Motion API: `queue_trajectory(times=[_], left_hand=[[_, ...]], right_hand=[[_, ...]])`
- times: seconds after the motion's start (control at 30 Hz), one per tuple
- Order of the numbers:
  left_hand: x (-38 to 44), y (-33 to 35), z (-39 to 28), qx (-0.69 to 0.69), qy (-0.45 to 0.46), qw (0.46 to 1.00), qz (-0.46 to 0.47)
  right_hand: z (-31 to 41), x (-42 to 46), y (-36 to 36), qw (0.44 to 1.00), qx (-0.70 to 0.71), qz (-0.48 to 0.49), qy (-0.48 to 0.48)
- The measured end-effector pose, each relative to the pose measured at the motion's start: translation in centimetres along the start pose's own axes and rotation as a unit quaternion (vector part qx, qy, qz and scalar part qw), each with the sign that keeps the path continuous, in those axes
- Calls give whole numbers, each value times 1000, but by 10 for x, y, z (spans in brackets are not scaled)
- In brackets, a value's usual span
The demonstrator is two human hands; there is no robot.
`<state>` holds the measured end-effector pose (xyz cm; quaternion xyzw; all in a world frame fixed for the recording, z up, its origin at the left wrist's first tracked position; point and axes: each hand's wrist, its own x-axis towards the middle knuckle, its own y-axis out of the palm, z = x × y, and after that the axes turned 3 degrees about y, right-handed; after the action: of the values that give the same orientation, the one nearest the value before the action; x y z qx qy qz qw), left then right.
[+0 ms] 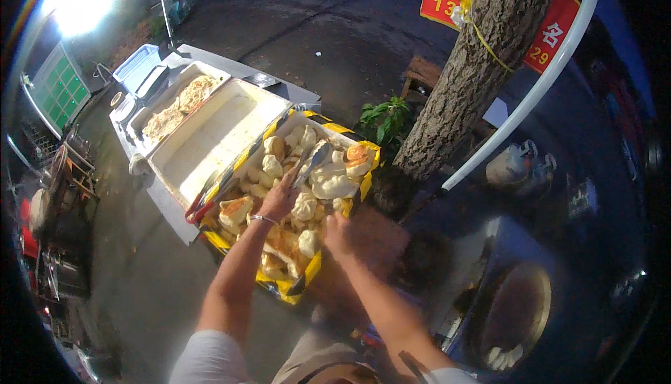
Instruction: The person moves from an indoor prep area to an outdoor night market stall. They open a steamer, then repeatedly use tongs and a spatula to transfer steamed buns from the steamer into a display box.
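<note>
My left hand (280, 200), with a bracelet at its wrist, grips a pair of metal tongs (310, 162). The tongs' tips point away from me, over the buns. A box edged with yellow-and-black tape (373, 166) holds many pale buns (335, 187), some browned on one side. My right hand (338, 234) is at the box's right edge with its fingers curled, close to a small bun (343, 205). Blur and the hand itself hide whether it holds anything.
Left of the buns stand a white foam box (220, 140) and a tray of flat bread pieces (181, 106). Red-handled tongs (199, 212) lie on a box rim. A blue plastic basket (137, 64) stands behind. At right are a tree trunk (477, 69) and a white pole (529, 98).
</note>
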<state>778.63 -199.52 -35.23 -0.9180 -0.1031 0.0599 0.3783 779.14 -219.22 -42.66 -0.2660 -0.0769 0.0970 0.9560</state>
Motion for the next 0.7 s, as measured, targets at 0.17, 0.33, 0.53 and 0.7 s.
queue_trajectory(times=[0.17,0.33,0.53,0.7], left_hand=[[32,-8,26,53,41,998,16],[75,-31,13,156,93,982,53],[125,1,-75,216,87,972,37],[114,-6,-88,146,88,985,-23]], right_hand=[[-8,18,55,996,37,-44,65],[41,34,39,940,253,80,212],[-21,47,22,357,869,238,246],[-25,48,6,230,923,257,168]])
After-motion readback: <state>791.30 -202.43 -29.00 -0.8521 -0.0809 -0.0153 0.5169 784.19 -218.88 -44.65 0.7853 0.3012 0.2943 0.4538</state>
